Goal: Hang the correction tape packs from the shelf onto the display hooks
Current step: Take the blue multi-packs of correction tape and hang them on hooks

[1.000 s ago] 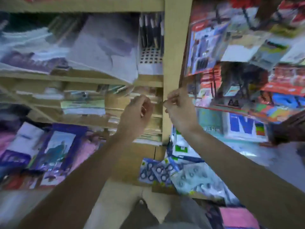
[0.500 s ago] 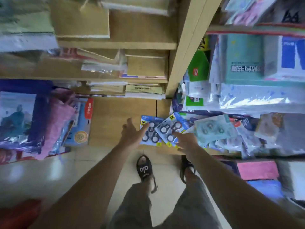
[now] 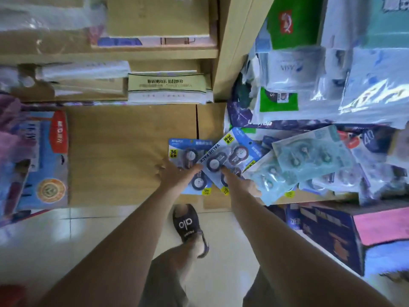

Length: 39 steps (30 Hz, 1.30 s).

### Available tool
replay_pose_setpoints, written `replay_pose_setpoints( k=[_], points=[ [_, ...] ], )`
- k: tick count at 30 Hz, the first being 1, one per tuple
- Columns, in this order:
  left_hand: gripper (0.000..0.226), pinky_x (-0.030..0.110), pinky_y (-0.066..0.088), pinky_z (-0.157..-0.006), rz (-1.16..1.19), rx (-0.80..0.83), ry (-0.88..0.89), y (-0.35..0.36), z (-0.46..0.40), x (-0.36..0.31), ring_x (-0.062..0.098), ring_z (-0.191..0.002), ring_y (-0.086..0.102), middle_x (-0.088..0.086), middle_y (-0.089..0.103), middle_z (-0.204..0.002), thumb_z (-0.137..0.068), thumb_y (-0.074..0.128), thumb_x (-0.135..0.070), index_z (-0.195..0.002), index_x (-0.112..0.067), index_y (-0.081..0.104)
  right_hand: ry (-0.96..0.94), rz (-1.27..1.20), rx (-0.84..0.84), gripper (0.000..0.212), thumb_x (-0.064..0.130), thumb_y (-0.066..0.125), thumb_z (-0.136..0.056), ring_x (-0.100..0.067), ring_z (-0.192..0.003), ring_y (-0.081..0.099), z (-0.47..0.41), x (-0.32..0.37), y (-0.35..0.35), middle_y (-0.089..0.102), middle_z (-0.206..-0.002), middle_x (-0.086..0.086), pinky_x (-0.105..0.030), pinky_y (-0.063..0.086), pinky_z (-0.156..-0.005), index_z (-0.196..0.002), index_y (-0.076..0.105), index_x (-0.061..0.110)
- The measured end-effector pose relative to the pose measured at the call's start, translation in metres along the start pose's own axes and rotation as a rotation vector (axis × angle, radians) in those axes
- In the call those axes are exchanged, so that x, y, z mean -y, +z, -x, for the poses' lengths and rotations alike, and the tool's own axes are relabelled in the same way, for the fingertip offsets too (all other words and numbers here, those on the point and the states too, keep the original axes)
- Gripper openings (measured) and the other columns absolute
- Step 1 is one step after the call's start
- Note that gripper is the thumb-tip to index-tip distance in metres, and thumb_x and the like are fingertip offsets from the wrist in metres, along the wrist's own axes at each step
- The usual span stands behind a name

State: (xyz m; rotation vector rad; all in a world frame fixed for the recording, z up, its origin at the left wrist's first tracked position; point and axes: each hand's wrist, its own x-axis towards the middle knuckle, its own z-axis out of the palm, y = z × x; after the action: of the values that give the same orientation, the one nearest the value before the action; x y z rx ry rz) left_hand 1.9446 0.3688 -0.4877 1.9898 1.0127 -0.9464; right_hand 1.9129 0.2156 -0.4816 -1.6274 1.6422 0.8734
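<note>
Now, key relation: I have both hands down on the blue packs at the shelf's front edge; the tilted blue pack (image 3: 230,158) lies from my right hand (image 3: 242,183) toward 11 o'clock, its long axis running 1 to 7 o'clock, and its upper end, toward 1 o'clock, points away from me.
Nearer hand: the right for the tilted pack; my left hand (image 3: 174,176) sits on the upright blue pack (image 3: 188,160), whose long axis runs 12 to 6.
Left grip: fingers lie over the lower half of the upright pack, thumb reaching toward 3 o'clock; I cannot tell whether it has closed on the card or only presses it.
Right grip: a fingertip touches the tilted pack's lower half; the other fingers are hidden, so I cannot tell whether it is grasping.
Where the packs are: on the low shelf (image 3: 124,151), at its 3 o'clock end, the upright one flat, the tilted one overlapping its right edge.
Count, blue packs: two clearly.
Count, teal packs (image 3: 309,156): two plain, at 3 o'clock of my right hand; more may lie beneath, too blurred to number.
Hooks: none in view.
Judgement: I'd lift the tilted pack first, since it rides on top.
</note>
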Motion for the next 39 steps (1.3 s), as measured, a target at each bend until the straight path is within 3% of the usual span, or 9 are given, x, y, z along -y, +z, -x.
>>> replay_pose_setpoints(
  k=[7,15,21,23,25,29,32,34,39],
  points=[
    [0.115,0.040,0.038,-0.099,-0.043,-0.055,0.016,-0.009,-0.023,-0.003,0.032,-0.142,0.030,0.015,0.029,-0.151,-0.062,0.088,-0.062,-0.144,-0.009,0.027,-0.028,-0.049,-0.122,0.115,0.079,0.074,-0.070,-0.033,-0.132,0.039,-0.008,-0.005,0.018,0.042,-0.138,-0.018,-0.038,0.030,-0.111,-0.141,0.036,-0.003],
    [0.124,0.047,0.033,-0.115,-0.150,-0.041,0.139,-0.013,-0.028,-0.009,0.032,-0.144,0.029,0.015,0.029,-0.150,-0.053,0.087,-0.069,-0.143,-0.006,0.030,-0.204,-0.066,-0.113,0.092,0.057,0.083,-0.075,-0.037,-0.134,0.035,-0.001,-0.024,0.030,0.039,-0.138,-0.019,-0.042,0.030,-0.117,-0.132,0.040,-0.001],
    [0.095,0.045,0.063,-0.071,-0.078,0.037,0.254,-0.013,-0.021,0.002,0.021,-0.099,0.065,0.004,0.055,-0.116,-0.052,0.091,-0.060,-0.115,-0.016,0.035,-0.450,-0.010,0.033,0.085,0.057,0.071,-0.057,-0.034,-0.129,0.038,0.022,-0.024,0.034,0.040,-0.129,-0.013,-0.041,0.034,-0.112,-0.124,0.054,0.007],
    [0.074,0.033,0.061,-0.054,0.000,0.065,0.292,-0.015,-0.020,0.005,0.015,-0.086,0.068,-0.002,0.062,-0.104,-0.067,0.092,-0.046,-0.111,-0.016,0.040,-0.463,-0.031,0.080,0.079,0.056,0.076,-0.058,-0.034,-0.124,0.044,0.024,-0.015,0.036,0.039,-0.123,-0.009,-0.040,0.039,-0.109,-0.119,0.055,0.009],
    [0.051,0.022,0.056,-0.056,0.059,0.103,0.393,-0.019,-0.021,0.008,0.015,-0.087,0.072,-0.005,0.071,-0.097,-0.074,0.090,-0.032,-0.108,-0.018,0.055,-0.418,-0.074,0.111,0.073,0.051,0.085,-0.066,-0.032,-0.118,0.048,0.021,-0.004,0.035,0.036,-0.120,-0.008,-0.039,0.044,-0.105,-0.119,0.055,0.010],
    [0.033,0.016,0.051,-0.058,0.090,0.140,0.453,-0.032,-0.027,0.016,0.001,-0.072,0.071,-0.012,0.076,-0.082,-0.074,0.090,-0.027,-0.098,-0.026,0.067,-0.264,-0.209,0.149,0.075,0.044,0.086,-0.075,-0.033,-0.117,0.049,0.014,0.016,0.024,0.044,-0.129,-0.015,-0.040,0.047,-0.100,-0.123,0.041,0.009],
    [0.046,0.020,0.046,-0.055,0.150,0.101,0.402,-0.044,-0.031,0.025,0.009,-0.070,0.066,-0.002,0.072,-0.082,-0.071,0.084,-0.042,-0.102,-0.013,0.066,-0.147,-0.314,0.127,0.083,0.043,0.083,-0.079,-0.038,-0.127,0.051,0.015,0.029,0.016,0.046,-0.141,-0.022,-0.043,0.047,-0.105,-0.136,0.035,0.005],
    [0.044,0.018,0.044,-0.052,0.200,0.048,0.355,-0.054,-0.030,0.028,0.007,-0.065,0.062,0.000,0.068,-0.082,-0.079,0.082,-0.034,-0.106,-0.007,0.061,-0.099,-0.318,0.118,0.094,0.048,0.080,-0.084,-0.039,-0.135,0.046,0.020,0.040,0.011,0.038,-0.150,-0.023,-0.044,0.041,-0.108,-0.150,0.026,0.010],
    [0.043,0.033,0.050,-0.069,0.305,-0.146,0.265,-0.078,-0.032,0.036,0.020,-0.089,0.064,-0.002,0.063,-0.096,-0.087,0.079,-0.027,-0.114,-0.012,0.049,-0.305,0.074,0.093,0.106,0.057,0.062,-0.094,-0.047,-0.139,0.040,0.028,0.040,0.030,0.015,-0.157,-0.030,-0.049,0.038,-0.113,-0.164,-0.015,0.036]
  ],
)
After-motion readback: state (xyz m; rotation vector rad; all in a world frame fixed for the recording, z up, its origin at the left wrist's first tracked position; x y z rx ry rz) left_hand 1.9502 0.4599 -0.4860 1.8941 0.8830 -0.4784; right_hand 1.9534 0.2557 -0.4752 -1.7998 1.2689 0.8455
